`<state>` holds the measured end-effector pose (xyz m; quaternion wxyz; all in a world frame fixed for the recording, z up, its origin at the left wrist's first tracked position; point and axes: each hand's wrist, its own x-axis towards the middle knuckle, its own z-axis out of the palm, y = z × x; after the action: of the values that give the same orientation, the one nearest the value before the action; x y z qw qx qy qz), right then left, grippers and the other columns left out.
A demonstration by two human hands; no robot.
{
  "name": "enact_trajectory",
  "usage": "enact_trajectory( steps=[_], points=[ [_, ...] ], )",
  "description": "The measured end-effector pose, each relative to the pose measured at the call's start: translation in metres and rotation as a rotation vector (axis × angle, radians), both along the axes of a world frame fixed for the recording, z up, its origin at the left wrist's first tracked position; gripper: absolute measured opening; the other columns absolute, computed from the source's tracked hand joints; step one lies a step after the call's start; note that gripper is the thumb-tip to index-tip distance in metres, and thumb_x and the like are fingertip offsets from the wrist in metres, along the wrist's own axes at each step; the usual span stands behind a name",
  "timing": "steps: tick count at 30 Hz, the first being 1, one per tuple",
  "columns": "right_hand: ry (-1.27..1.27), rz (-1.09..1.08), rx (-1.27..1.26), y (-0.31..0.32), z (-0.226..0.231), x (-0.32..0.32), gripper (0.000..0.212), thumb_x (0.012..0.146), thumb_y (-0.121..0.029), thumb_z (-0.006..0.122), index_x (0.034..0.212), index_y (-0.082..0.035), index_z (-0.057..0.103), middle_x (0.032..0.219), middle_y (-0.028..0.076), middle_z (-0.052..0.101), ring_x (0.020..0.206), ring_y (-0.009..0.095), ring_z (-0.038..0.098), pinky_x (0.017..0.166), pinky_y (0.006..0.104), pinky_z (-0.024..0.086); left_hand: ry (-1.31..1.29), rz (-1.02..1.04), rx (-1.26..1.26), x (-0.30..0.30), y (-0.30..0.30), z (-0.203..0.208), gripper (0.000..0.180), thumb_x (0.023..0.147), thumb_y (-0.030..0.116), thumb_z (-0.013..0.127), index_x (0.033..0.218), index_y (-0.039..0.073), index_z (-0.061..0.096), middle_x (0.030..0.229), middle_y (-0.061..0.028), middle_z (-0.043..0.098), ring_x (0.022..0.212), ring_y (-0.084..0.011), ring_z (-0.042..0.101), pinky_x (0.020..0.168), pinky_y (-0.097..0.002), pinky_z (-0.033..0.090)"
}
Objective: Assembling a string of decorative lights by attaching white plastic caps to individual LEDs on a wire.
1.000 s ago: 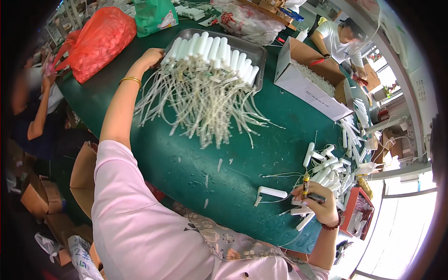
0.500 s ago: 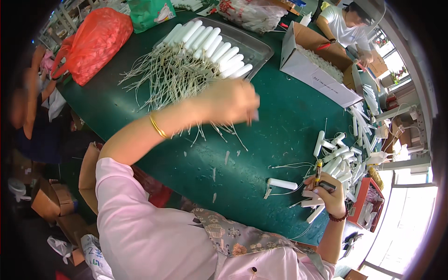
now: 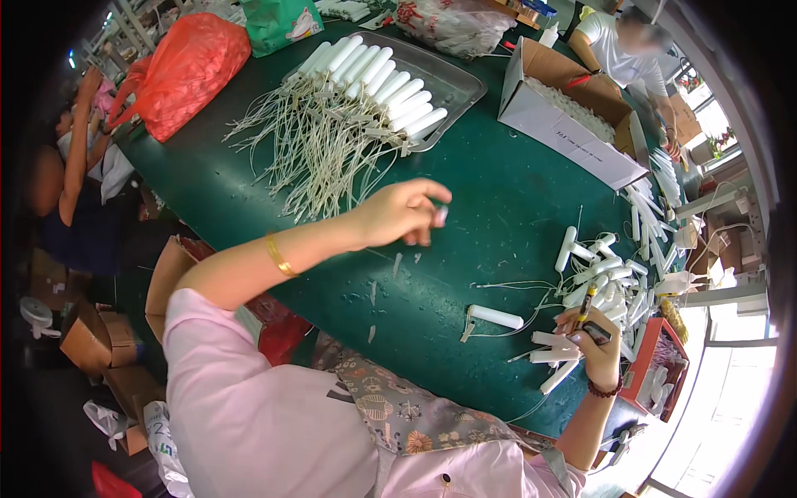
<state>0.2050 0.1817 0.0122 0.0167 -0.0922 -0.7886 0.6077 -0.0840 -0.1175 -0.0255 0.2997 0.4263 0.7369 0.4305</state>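
Over the middle of the green table, my left hand (image 3: 407, 214) hangs open with nothing in it, its fingers spread and slightly bent. A bundle of white rods (image 3: 357, 68) with long thin cords (image 3: 311, 170) lies just beyond it, the cords trailing toward me. At the right, my right hand (image 3: 598, 344) is closed round a slim yellow pen-like tool (image 3: 586, 304). A dark piece (image 3: 595, 333) shows by its thumb; whether it belongs to the tool I cannot tell. Beside this hand are a single white corded rod (image 3: 496, 317) and a loose heap of white rods (image 3: 610, 274).
The rod bundle rests on a metal tray (image 3: 465, 95). A white carton (image 3: 573, 141) of small pale pieces stands far right, near a person (image 3: 623, 50). A red bag (image 3: 195, 75) is far left, and a red box (image 3: 664, 373) sits at the right edge.
My left hand has come away from the rod bundle, moving nearer to me, and its fingers have opened. My right hand keeps hold of the yellow tool near the heap.
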Motion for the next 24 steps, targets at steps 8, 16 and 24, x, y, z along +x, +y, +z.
enact_trajectory(
  steps=[8, 16, 24],
  points=[
    [0.118, -0.091, -0.046, -0.002, -0.003, 0.004, 0.023, 0.085, -0.01, 0.066, 0.096, 0.009, 0.064, 0.104, 0.019, 0.068, 0.086, 0.023, 0.066, 0.081, 0.0343, 0.053, -1.185, 0.902, 0.916, -0.042, 0.11, -0.059, 0.022, 0.104, 0.03, 0.053, 0.1, 0.008, 0.057, 0.099, -0.0117, 0.066, 0.077, -0.021, 0.066, 0.076, -0.035, 0.056],
    [0.194, -0.11, -0.028, 0.015, -0.029, 0.028, 0.04, 0.093, -0.03, 0.069, 0.098, 0.008, 0.061, 0.097, 0.015, 0.064, 0.083, 0.021, 0.063, 0.08, 0.0353, 0.052, -0.944, 0.948, 0.744, -0.05, 0.075, -0.08, 0.036, 0.103, 0.039, 0.051, 0.091, 0.006, 0.06, 0.078, -0.0106, 0.066, 0.064, -0.0191, 0.062, 0.06, -0.0318, 0.053],
    [0.128, -0.081, -0.041, 0.003, -0.023, 0.021, 0.033, 0.088, -0.02, 0.068, 0.099, 0.01, 0.063, 0.092, 0.012, 0.064, 0.082, 0.019, 0.061, 0.079, 0.0331, 0.052, -0.881, 1.003, 0.562, -0.056, -0.018, -0.066, 0.029, 0.098, 0.03, 0.053, 0.09, 0.002, 0.059, 0.078, -0.0163, 0.068, 0.058, -0.0211, 0.063, 0.055, -0.0324, 0.054]
  ],
)
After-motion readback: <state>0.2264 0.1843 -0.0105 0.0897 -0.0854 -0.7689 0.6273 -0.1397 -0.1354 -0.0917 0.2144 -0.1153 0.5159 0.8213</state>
